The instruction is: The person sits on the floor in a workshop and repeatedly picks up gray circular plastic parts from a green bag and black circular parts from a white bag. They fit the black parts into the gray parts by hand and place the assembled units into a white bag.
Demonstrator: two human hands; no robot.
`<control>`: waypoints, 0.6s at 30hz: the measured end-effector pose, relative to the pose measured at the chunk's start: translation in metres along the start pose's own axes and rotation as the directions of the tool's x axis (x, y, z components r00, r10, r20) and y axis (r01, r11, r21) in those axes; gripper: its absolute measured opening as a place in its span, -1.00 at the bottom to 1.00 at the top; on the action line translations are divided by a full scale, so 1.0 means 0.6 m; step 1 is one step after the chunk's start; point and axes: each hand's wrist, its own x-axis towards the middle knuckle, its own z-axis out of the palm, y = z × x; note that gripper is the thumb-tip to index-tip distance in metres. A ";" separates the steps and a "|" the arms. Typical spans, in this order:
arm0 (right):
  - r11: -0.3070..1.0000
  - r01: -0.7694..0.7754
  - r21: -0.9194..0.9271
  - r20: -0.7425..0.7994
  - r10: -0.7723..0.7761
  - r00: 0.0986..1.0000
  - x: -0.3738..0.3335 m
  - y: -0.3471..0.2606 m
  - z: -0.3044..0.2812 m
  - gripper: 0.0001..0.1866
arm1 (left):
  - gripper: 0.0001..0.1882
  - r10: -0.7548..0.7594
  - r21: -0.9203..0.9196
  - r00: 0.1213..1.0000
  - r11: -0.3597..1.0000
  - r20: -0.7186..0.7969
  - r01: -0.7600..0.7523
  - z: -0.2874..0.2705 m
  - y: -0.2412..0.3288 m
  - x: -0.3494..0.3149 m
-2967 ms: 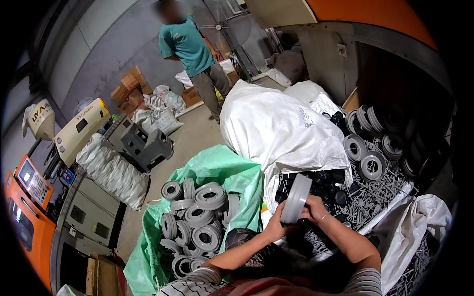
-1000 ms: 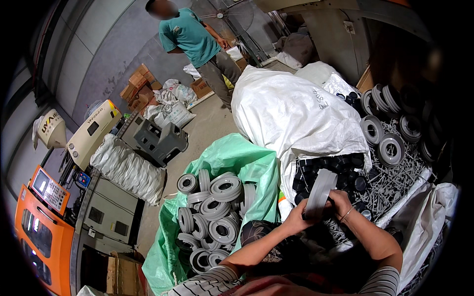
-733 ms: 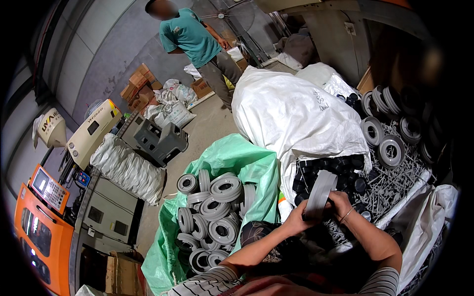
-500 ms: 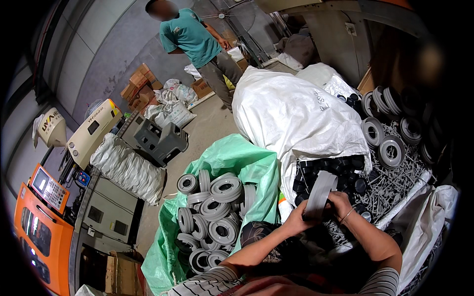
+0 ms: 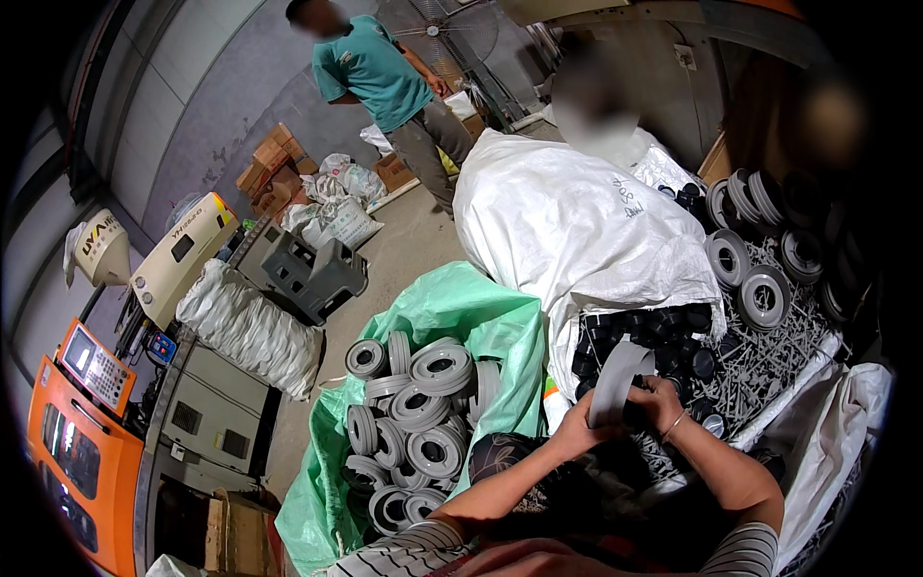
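Note:
My left hand (image 5: 577,431) and my right hand (image 5: 661,399) both grip a grey plastic wheel (image 5: 615,383), held edge-on between them. Just beyond the wheel lies a heap of small black round parts (image 5: 646,338) at the foot of a big white woven sack (image 5: 567,231). To my left an open green bag (image 5: 461,317) holds several finished grey wheels (image 5: 423,413) stacked loosely.
More grey wheels (image 5: 760,288) and grey sprue scraps (image 5: 769,365) lie at the right, beside a white bag (image 5: 827,433). A person in a teal shirt (image 5: 380,77) stands at the back. An orange machine (image 5: 67,423), grey crate (image 5: 312,274) and a white sack (image 5: 245,327) stand at the left.
The wheel has stayed between my hands, turning slightly edge-on and lowering a little toward the black parts. The person at the back has barely shifted.

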 end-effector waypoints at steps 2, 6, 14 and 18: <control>0.998 0.023 -0.065 -0.014 -0.024 1.000 0.004 0.012 -0.003 -0.49 | -0.28 0.018 -0.094 1.000 0.995 -0.017 -0.020 0.001 -0.008 0.000; 0.978 -0.131 0.164 -0.015 0.135 0.991 0.002 -0.047 0.016 -0.58 | -0.30 0.193 -0.490 0.973 0.840 -0.130 -0.232 -0.042 -0.011 0.004; 0.924 -0.165 0.346 0.072 0.149 0.986 0.019 -0.070 0.036 -0.63 | -0.29 0.865 0.648 -0.262 0.092 -0.428 -0.756 -0.267 0.439 -0.148; 0.951 -0.076 0.299 0.054 0.063 0.997 0.022 -0.078 0.036 -0.59 | -0.56 0.857 0.698 0.159 0.495 -0.490 -0.518 -0.276 0.314 -0.141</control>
